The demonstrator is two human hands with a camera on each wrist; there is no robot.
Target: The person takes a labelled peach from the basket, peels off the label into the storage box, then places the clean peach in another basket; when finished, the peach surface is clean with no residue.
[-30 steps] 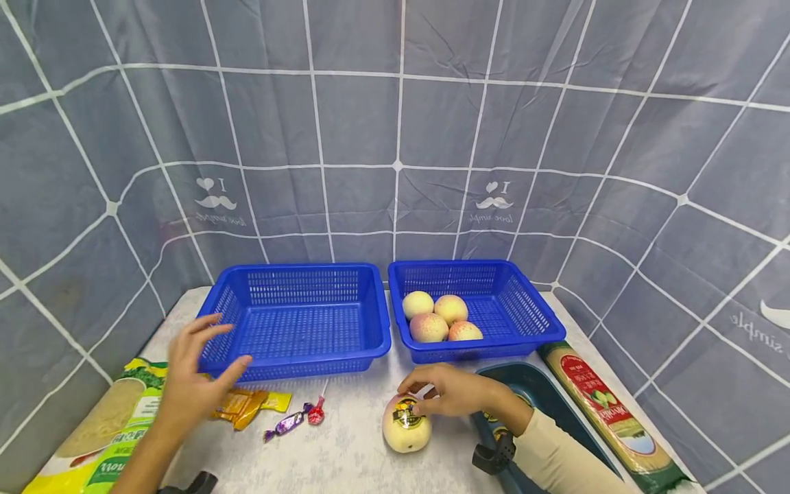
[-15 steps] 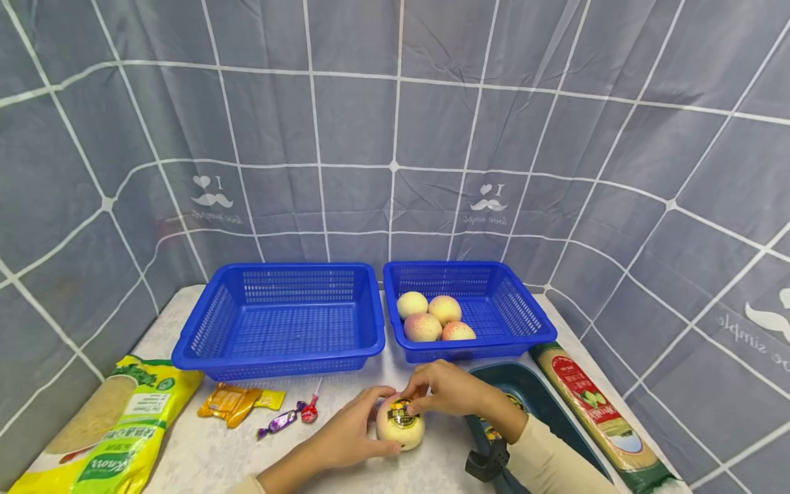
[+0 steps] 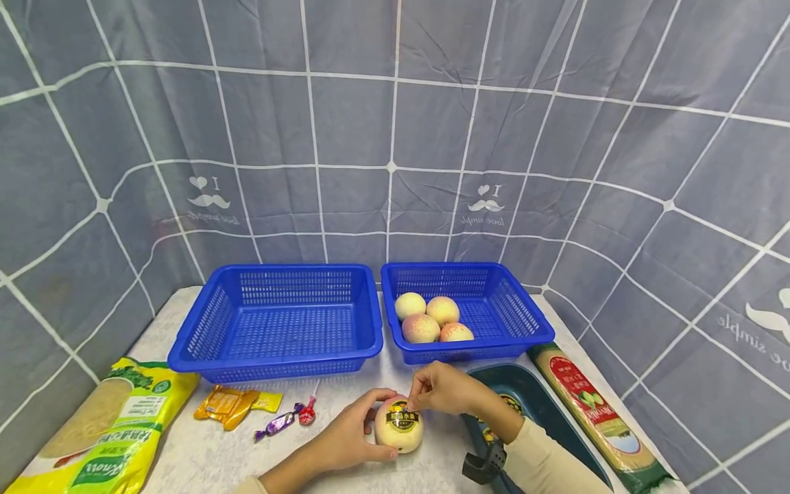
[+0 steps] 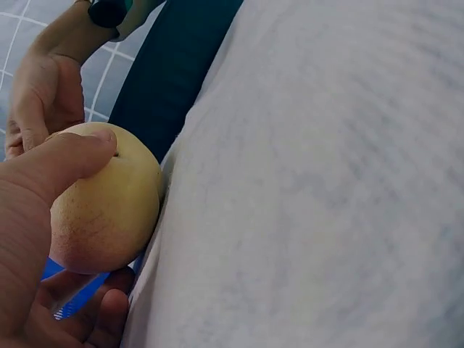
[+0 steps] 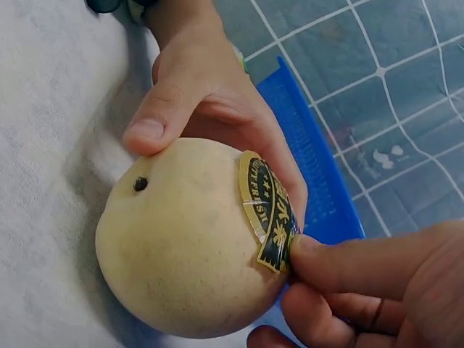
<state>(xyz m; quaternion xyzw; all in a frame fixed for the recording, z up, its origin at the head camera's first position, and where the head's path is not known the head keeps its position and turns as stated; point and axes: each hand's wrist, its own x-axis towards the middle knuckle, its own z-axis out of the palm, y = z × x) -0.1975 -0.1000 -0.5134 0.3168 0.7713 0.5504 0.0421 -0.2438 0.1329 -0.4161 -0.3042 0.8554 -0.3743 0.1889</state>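
A pale yellow peach [image 3: 395, 436] with a pink blush sits on the table at the front middle. My left hand [image 3: 356, 431] grips it from the left, thumb near the dark dimple and fingers behind, as the left wrist view shows. A black and gold sticker [image 5: 267, 210] is on the peach's side. At the sticker's edge my right hand [image 3: 441, 390] pinches with thumb and forefinger; the thumb [image 5: 341, 264] covers that corner in the right wrist view.
Behind are a blue basket [image 3: 278, 360] and another blue basket [image 3: 481, 351] bearing several peaches [image 3: 422, 329]. Orange-wrapped candies [image 3: 225, 406], a purple candy [image 3: 276, 425], a lollipop [image 3: 307, 414] and a yellow Knorr bag [image 3: 117, 429] lie left. A dark green tray [image 3: 555, 432] and a noodle pack [image 3: 595, 412] are right.
My left hand has come from over the left basket to the peach and grips it. My right fingers have shifted from the peach's top to the sticker's edge.
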